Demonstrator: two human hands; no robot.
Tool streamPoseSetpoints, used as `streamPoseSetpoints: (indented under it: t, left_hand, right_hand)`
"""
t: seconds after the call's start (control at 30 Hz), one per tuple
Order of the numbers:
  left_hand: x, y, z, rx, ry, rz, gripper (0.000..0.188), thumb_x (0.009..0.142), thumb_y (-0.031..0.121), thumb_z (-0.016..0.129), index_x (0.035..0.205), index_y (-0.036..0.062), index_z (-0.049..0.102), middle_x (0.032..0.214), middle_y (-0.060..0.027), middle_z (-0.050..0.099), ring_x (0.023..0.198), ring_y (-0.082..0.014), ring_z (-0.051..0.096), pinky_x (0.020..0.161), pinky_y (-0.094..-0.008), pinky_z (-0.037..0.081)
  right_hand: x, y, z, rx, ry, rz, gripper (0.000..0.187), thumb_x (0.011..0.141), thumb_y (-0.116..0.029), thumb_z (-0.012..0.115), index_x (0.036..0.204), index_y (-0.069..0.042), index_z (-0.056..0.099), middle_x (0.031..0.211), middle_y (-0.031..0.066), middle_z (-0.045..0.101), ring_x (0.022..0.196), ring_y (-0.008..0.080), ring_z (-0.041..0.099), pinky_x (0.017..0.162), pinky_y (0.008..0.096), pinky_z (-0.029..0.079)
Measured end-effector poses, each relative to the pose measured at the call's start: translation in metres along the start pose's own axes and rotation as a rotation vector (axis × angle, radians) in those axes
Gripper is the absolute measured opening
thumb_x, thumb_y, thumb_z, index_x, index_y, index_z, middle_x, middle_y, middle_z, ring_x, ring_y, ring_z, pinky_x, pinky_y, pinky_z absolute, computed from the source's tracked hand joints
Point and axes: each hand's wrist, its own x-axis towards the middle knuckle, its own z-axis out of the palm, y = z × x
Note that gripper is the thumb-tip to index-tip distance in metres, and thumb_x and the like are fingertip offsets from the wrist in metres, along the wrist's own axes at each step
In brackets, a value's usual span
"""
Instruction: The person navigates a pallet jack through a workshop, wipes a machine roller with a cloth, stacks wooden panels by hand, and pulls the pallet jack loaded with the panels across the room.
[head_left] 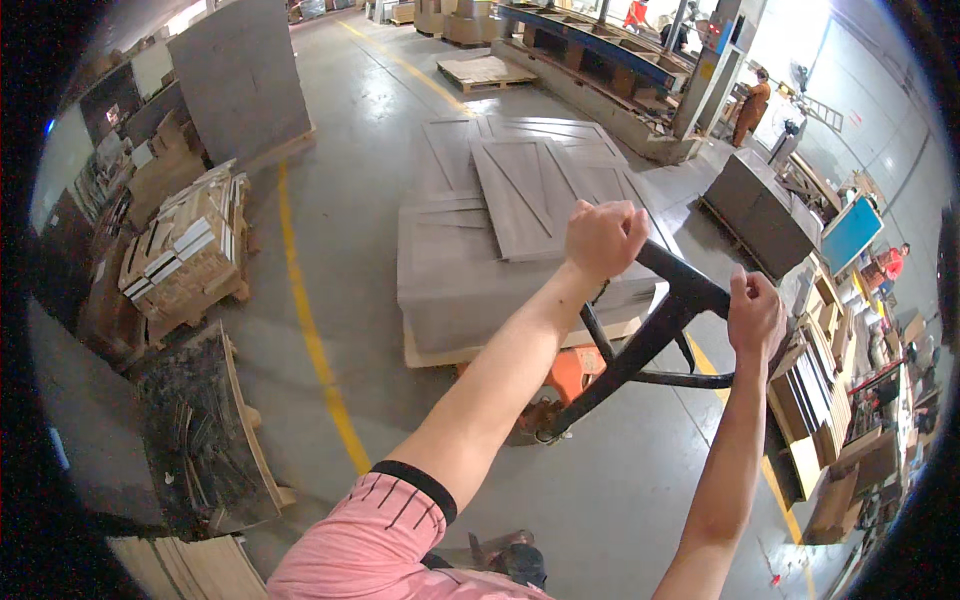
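Observation:
Both my hands are closed on the black handle [628, 362] of a pallet jack. My left hand [605, 240] wraps round the left end of its crossbar, and my right hand [757, 315] grips the right end. Below the handle the orange body of the pallet jack [576, 376] shows in part. Just ahead of it stands a wide stack of grey panels [470, 295] on a wooden pallet [425, 350]. One grey panel with a diagonal brace [515, 200] lies askew on top. The forks are hidden under the load.
Yellow floor lines [300, 310] run along both sides. Stacked wooden boards [190, 250] and a tall grey panel stack [240, 80] stand left. A grey stack [765, 210] and leaning boards [815, 395] are right. A low pallet [487, 72] lies ahead; a person [752, 105] stands far right.

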Motion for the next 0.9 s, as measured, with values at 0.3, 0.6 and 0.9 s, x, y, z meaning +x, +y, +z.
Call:
streamPoseSetpoints:
  t: [0.3,0.6,0.9]
  left_hand:
    - [0.051,-0.032,0.082,0.107,0.068,-0.076,0.040,0.092,0.036,0.050,0.063,0.0096,0.060,0.061,-0.0098,0.063,0.062,-0.0348,0.063,0.068,-0.0484,0.048]
    - [0.109,-0.067,0.175,0.121,0.212,-0.144,0.046,0.091,0.042,0.050,0.062,0.0086,0.063,0.061,-0.0133,0.063,0.064,-0.0370,0.064,0.067,-0.0471,0.050]
    - [0.182,-0.123,0.259,0.155,0.253,-0.170,0.048,0.090,0.047,0.050,0.061,0.0096,0.061,0.060,-0.0141,0.063,0.064,-0.0365,0.064,0.066,-0.0470,0.050]
  right_hand:
    - [0.114,0.018,0.047,0.031,-0.173,-0.101,0.050,0.086,-0.055,0.054,0.090,-0.009,0.072,0.086,0.0151,0.069,0.087,0.0359,0.066,0.078,0.0433,0.050]
    - [0.239,0.046,0.115,0.082,-0.179,-0.243,0.057,0.085,-0.061,0.051,0.099,-0.011,0.074,0.099,0.0219,0.069,0.100,0.0400,0.064,0.088,0.0451,0.049]
    - [0.368,0.054,0.187,0.214,-0.184,-0.460,0.064,0.087,-0.063,0.050,0.099,-0.004,0.073,0.086,0.0238,0.068,0.089,0.0370,0.067,0.082,0.0437,0.049]
